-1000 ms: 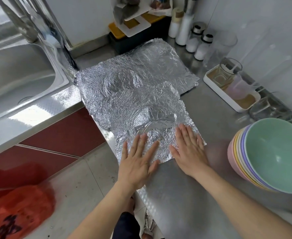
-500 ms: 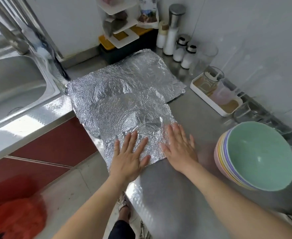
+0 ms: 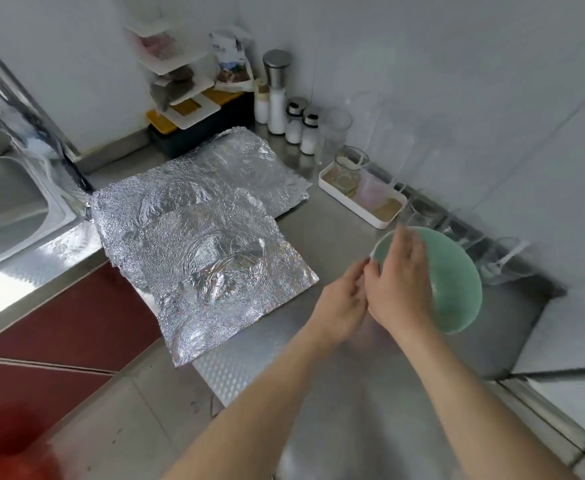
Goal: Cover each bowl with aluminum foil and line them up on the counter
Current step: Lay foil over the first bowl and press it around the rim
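Right hand (image 3: 398, 282) off foil (image 3: 215, 265), gripping empty green bowl (image 3: 453, 278) rim.

A single wide-angle camera sits on the person's head, at the edge of the counter (image 3: 332, 233). It faces forward and steeply down, rolled so the counter runs diagonally. Both forearms enter from the bottom. The left hand (image 3: 343, 306) and right hand (image 3: 402, 285) meet at the bowl (image 3: 457, 282), close to the lens, right of centre. The foil (image 3: 215, 265) fills the middle and the sink (image 3: 7, 202) the left edge. The wall (image 3: 457, 81) and jars (image 3: 294, 126) lie farthest, at top. The floor (image 3: 111, 427) shows lower left.
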Motion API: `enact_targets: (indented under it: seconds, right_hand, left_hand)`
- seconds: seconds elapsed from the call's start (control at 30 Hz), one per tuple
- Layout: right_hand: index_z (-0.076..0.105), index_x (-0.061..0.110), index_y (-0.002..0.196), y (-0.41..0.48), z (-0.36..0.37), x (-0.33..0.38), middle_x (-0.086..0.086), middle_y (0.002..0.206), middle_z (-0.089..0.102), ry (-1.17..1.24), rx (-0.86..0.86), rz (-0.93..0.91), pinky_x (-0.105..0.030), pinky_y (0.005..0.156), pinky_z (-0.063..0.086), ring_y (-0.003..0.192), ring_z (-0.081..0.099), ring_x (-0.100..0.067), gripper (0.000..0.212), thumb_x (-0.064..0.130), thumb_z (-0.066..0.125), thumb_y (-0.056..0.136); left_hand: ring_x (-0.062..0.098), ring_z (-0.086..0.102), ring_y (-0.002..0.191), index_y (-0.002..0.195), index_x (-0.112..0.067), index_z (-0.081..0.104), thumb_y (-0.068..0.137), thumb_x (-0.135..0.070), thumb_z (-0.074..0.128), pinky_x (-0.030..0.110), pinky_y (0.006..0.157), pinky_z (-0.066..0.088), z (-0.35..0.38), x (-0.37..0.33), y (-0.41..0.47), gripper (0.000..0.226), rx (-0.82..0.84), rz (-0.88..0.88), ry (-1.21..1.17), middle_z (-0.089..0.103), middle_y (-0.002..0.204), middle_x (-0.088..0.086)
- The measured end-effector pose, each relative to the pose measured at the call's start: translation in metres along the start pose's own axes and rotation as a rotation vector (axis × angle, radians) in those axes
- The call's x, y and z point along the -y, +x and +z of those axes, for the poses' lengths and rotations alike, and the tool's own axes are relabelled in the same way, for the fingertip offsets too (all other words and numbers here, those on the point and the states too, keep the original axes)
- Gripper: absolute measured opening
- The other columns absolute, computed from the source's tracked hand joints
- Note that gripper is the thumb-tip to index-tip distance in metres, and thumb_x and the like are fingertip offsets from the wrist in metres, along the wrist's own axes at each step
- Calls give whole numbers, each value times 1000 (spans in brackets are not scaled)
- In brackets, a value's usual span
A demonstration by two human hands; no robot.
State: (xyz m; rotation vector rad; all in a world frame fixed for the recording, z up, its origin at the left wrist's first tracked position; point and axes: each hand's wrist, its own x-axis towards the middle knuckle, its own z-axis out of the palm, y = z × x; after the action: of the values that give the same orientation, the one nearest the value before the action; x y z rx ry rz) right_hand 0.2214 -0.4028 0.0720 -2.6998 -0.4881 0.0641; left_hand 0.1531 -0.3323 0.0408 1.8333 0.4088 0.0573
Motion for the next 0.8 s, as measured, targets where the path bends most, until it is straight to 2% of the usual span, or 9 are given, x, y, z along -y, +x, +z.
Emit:
enact_targets:
  seconds: [0.07,0.13,0.2,0.33,0.5,0.6,0.67,0.73,0.8]
  right_hand:
    - [39,0,136,5,-7,-16,-24,137,45,89,133,100,-42,92,38,121,46,-40,44,19,45,97]
    - [56,4,117,5,-12,-28,-21,120,60,118,217,71,-40,80,41,106,55,-39,29,20,42,97]
    - [63,9,96,3,-14,-32,-18,103,67,92,231,21,-36,68,38,89,57,-35,24,22,43,96]
    - [54,11,76,2,-26,-39,-14,88,65,-75,221,5,-32,63,33,74,48,-32,25,24,41,95]
    - [49,15,71,4,-43,-44,-6,79,60,-69,154,-51,-32,59,31,70,47,-27,25,20,40,94]
    - [55,13,76,4,-52,-44,-8,83,60,0,102,-125,-33,62,30,75,49,-28,32,29,38,98]
    - [59,14,83,0,-62,-39,-5,84,60,71,63,-241,-34,64,32,80,52,-27,37,39,37,99]
    - [61,17,90,-9,-76,-26,-2,86,60,104,78,-407,-36,67,37,82,52,-23,39,45,34,98]
    - [58,19,94,-15,-87,-12,2,86,60,25,93,-559,-36,64,37,82,53,-23,36,47,37,97]
  left_hand:
    - [26,62,105,134,-24,48,96,-32,49,32,84,45,13,-7,4,39,-14,-16,95,68,116,2]
    - [32,62,102,127,-20,50,90,-31,56,37,82,48,20,-14,8,38,-107,-64,222,68,112,6]
    - [34,63,97,115,-16,52,87,-23,58,40,80,48,26,-20,10,30,-185,-115,314,70,104,9]
    - [38,61,92,95,-11,54,88,-17,50,35,65,36,43,-37,3,10,-172,-148,566,69,96,13]
    - [36,65,90,90,-15,66,88,-20,48,30,63,34,47,-46,4,18,-160,-77,835,70,96,10]
    - [39,62,85,84,-9,65,91,-22,48,30,62,33,36,-64,8,22,-162,-23,745,69,89,14]
    - [40,53,71,72,-4,63,87,-31,48,32,56,30,22,-74,7,34,-184,-40,555,63,69,14]
    - [28,43,52,56,-6,58,79,-37,52,32,46,31,4,-79,1,40,-223,-78,344,51,47,3]
    - [18,43,43,43,-10,52,80,-28,59,24,45,34,-16,-78,-4,42,-289,-144,154,48,38,-1]
